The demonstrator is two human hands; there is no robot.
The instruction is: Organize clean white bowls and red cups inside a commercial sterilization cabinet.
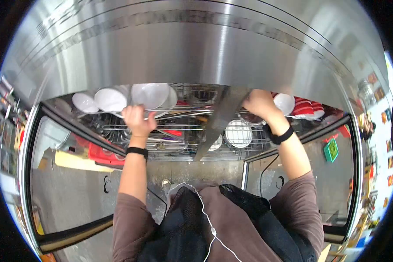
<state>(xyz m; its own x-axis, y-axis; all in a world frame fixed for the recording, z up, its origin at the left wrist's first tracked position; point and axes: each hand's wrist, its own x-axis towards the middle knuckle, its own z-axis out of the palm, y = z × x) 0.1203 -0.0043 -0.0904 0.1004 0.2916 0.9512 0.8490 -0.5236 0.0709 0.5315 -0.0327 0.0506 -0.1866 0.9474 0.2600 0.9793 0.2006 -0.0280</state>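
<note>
My left hand (135,121) is at the front edge of the upper wire shelf (192,114), just below a large white bowl (150,95). Its fingers are curled and the thumb points right; what they close on is hidden. More white bowls (111,100) stand tilted to its left. My right hand (261,104) reaches into the right half of the steel cabinet (179,52), beside the centre post (218,118). Its fingertips are out of sight. Just right of it are a white bowl (284,104) and several red-and-white striped bowls (303,107).
Glass doors stand open at left (74,187) and right (305,174). White plates (238,133) sit on the lower right rack; red-handled utensils (172,132) lie on the left one. Behind the left door is a red tray (102,153); at right, a green basket (331,150).
</note>
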